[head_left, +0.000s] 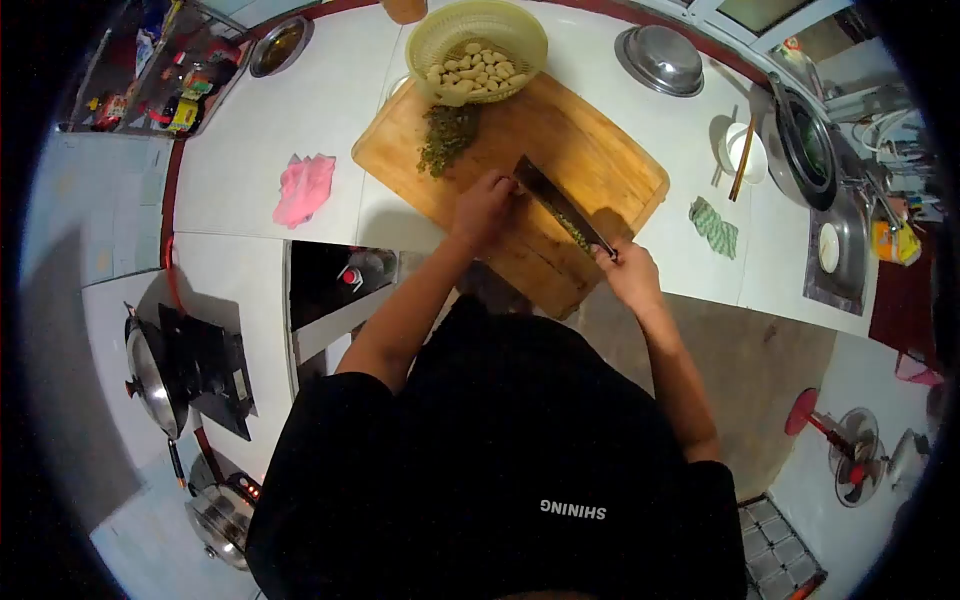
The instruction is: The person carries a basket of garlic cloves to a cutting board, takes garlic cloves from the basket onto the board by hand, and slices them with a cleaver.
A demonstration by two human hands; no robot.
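My right hand [630, 272] is wrapped round the handle of a kitchen knife [553, 198], whose dark, broad blade slants up and left over the wooden cutting board [610, 150]. At the blade's far end, the bent fingers of my left hand [486, 208] close on its tip; the fingertips are partly hidden. Chopped green bits [568, 222] lie along the blade. A heap of chopped greens [440, 145] rests farther up the board. Behind it, a yellow plastic basket [425, 45] holds many pale, rounded pieces and overlaps the board's far edge.
A pink cloth [304, 190] lies left on the white counter [240, 190]. To the right are an upturned metal bowl [662, 60], a green-striped cloth [713, 227] and a white bowl with chopsticks [742, 160]. The sink [845, 270] is far right; a wok [152, 370] stands lower left.
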